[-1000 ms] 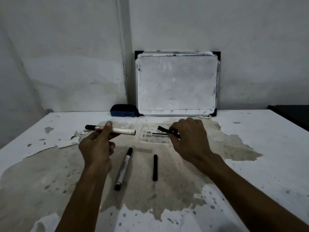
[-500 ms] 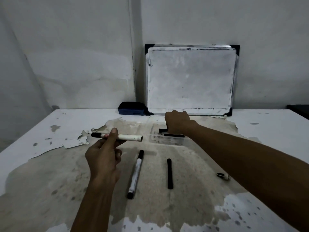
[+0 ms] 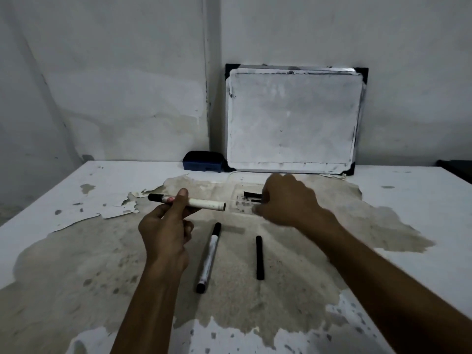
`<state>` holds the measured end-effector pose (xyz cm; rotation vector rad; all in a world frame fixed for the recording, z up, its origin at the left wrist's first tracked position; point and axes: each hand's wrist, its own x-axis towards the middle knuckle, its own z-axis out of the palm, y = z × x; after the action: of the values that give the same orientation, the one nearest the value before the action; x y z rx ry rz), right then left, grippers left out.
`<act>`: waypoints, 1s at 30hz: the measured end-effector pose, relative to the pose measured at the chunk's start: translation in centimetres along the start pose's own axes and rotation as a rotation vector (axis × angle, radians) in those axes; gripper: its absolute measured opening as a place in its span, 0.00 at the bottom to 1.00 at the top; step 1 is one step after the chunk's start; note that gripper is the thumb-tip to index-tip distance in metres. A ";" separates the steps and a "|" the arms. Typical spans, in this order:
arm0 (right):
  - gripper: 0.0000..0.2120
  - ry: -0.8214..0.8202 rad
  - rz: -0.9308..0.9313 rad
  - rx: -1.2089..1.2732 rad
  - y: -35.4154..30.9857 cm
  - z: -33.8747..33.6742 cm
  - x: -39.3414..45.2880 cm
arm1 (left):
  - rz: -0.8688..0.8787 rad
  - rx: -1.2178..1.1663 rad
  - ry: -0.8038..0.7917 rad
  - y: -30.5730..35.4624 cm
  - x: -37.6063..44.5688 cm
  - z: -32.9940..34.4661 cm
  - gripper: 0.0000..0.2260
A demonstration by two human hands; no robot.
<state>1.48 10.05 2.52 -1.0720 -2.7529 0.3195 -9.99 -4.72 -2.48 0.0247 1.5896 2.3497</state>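
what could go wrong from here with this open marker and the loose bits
The left hand holds the marker barrel only by thumb and fingertips, so its open end may dip or slip. The right hand, blurred, reaches by a small black piece and might knock it away. The black rod lies loose on the table and may roll.

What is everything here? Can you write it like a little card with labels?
left grip: holds a white pen level above the table
right grip: blurred, over a clear tray; hold unclear
on table: second pen and black stick, side by side, apart
at back: board leaning on the wall, blue eraser beside it
table top: coating peeled off in the middle
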 end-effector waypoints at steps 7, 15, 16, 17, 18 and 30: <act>0.28 -0.183 0.177 -0.004 0.0 3.5 -5.7 | -0.045 0.011 -0.040 -0.2 -2.0 0.5 0.09; 0.23 -0.149 0.285 0.314 1.7 4.4 -5.4 | -0.198 -0.076 -0.135 0.2 -4.1 0.8 0.09; 0.20 -0.127 0.263 0.430 2.3 4.2 -5.5 | -0.215 -0.092 -0.161 0.2 -4.2 1.0 0.09; 0.16 -0.093 0.231 0.573 2.7 3.7 -5.9 | -0.236 -0.115 -0.194 0.3 -4.4 1.2 0.08; 0.11 -0.042 0.195 0.735 3.1 3.1 -6.3 | -0.265 -0.145 -0.231 0.3 -4.8 1.5 0.08; 0.05 0.493 -0.080 1.531 3.5 -4.0 -10.7 | -0.692 -0.408 -0.403 -2.8 -9.1 5.7 0.08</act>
<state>12.45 5.87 4.62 -0.4359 -1.3473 1.5020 0.37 -0.95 -1.43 -0.1146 0.7453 1.9040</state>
